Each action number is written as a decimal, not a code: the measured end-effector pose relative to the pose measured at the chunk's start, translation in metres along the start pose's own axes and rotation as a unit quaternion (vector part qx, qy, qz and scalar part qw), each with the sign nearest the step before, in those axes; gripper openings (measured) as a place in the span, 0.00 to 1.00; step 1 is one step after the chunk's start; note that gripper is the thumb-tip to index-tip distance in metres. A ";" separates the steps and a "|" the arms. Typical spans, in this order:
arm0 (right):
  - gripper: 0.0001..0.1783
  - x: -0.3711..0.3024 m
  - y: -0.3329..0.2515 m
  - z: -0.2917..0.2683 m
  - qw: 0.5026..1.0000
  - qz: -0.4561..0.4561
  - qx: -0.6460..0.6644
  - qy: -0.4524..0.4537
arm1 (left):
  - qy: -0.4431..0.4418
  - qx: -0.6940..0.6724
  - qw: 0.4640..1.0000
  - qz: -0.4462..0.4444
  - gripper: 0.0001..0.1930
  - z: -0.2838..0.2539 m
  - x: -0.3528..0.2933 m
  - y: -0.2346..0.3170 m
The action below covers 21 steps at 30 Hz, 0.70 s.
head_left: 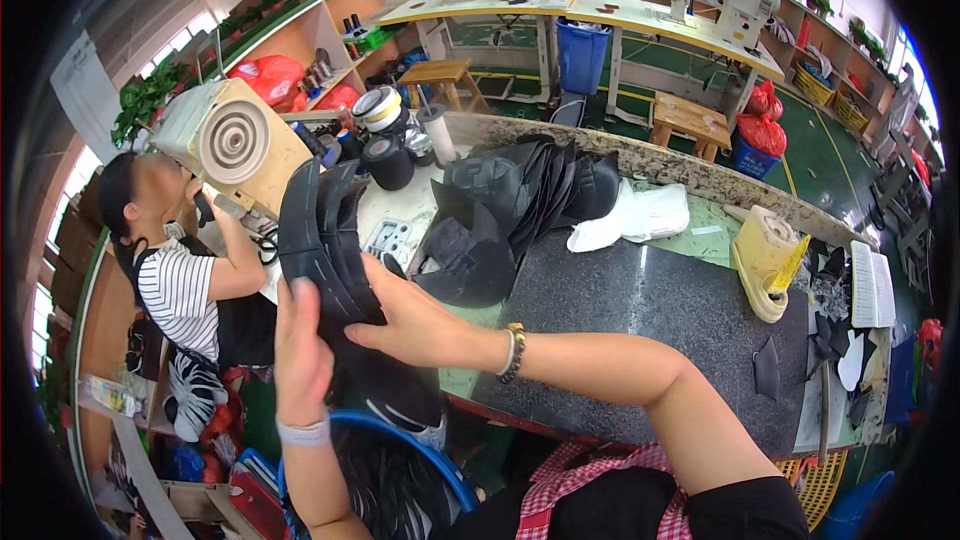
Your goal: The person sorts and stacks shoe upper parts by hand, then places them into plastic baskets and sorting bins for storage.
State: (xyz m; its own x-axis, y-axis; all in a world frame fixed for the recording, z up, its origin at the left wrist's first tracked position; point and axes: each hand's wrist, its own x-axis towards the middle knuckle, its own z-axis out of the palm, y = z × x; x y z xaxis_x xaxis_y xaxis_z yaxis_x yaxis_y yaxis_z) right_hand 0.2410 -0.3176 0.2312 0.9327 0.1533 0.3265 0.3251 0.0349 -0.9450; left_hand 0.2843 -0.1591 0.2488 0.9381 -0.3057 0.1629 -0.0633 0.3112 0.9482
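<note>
A stack of black curved shoe-upper pieces [325,230] with thin pale lines stands upright between my two hands, above the left end of the bench. My left hand [303,355] lies along the near left side of the stack, fingers pointing up. From the right, my right hand [415,315] grips it, thumb on the near face and fingers partly hidden behind. Just below, a blue basket [445,465] holds many black strips. A larger heap of black upper pieces [535,180] lies on the bench beyond my right hand.
A dark stone slab [640,330] covers the bench's middle. Around it are a white cloth [630,215], a yellowed glue pot [765,250], a notebook [873,285] and black scraps [830,335]. At left, a co-worker [185,280] sits by a sewing machine [235,135].
</note>
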 end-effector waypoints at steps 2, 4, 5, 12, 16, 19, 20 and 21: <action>0.40 -0.004 0.006 -0.010 0.998 -0.054 -0.008 0.027 | -0.107 -0.035 0.990 -0.086 0.29 -0.026 0.013 0.009; 0.37 -0.005 0.005 -0.010 0.998 -0.017 0.013 0.057 | -0.073 0.216 0.971 -0.067 0.27 -0.070 0.045 -0.009; 0.34 -0.003 0.001 -0.011 0.990 0.028 0.124 0.056 | -0.035 0.327 0.942 -0.062 0.24 -0.091 0.058 -0.030; 0.24 -0.005 -0.003 -0.008 0.928 0.220 0.301 0.018 | -0.052 0.512 0.855 0.058 0.22 -0.247 0.097 -0.201; 0.27 -0.010 -0.006 -0.006 0.951 0.221 0.214 -0.007 | -0.011 0.517 0.855 0.045 0.16 -0.218 0.102 -0.179; 0.28 -0.023 -0.014 0.025 0.930 0.220 0.290 -0.057 | -0.007 0.551 0.832 0.060 0.20 -0.218 0.089 -0.136; 0.28 -0.027 -0.017 0.040 0.920 0.231 0.310 -0.064 | 0.011 0.571 0.817 0.085 0.20 -0.228 0.083 -0.121; 0.29 -0.032 -0.016 0.055 0.911 0.240 0.328 -0.067 | 0.014 0.510 0.858 0.062 0.19 -0.239 0.074 -0.100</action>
State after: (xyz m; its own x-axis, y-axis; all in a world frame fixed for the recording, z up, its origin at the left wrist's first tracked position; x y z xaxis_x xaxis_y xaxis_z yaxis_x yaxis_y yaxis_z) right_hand 0.1978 -0.2683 0.2346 0.9012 0.4240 -0.0899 -0.3187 0.5076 -0.8005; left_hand 0.4415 0.0027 0.1009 0.9093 -0.3010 0.2873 -0.4153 -0.6131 0.6721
